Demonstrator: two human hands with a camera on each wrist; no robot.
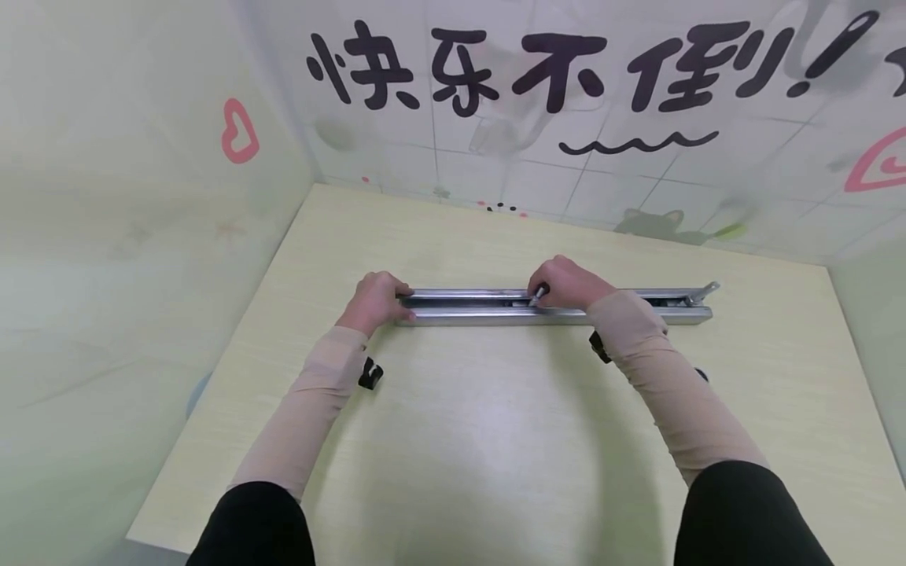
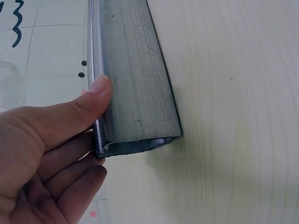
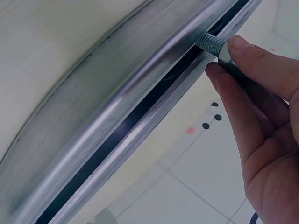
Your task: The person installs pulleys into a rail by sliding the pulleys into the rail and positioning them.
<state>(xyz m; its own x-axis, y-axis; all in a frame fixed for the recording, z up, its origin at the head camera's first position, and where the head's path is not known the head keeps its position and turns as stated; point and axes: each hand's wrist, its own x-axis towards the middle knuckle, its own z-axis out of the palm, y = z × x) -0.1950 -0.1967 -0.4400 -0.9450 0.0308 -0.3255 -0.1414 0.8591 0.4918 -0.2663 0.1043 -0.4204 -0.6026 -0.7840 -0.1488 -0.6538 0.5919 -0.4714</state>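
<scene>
A long galvanized metal strut channel (image 1: 467, 317) lies across the table with its slot facing up. My left hand (image 1: 378, 302) grips its left end. In the left wrist view, the thumb of my left hand (image 2: 60, 126) presses on the channel's side wall (image 2: 133, 74), close to the open hollow end. Between thumb and fingers, my right hand (image 1: 566, 283) pinches a bolt (image 3: 212, 44) by its head end. The bolt's threaded tip points into the slot of the channel. Another bolt-like metal piece (image 1: 703, 293) sticks out of the slot at the right end.
The channel rests on a pale wood-grain table (image 1: 467, 409). Behind it rises a white wall sheet (image 1: 495, 149) with black lettering, and another sheet (image 1: 141, 236) stands along the left. Black wrist mounts (image 1: 370, 373) hang below the forearms.
</scene>
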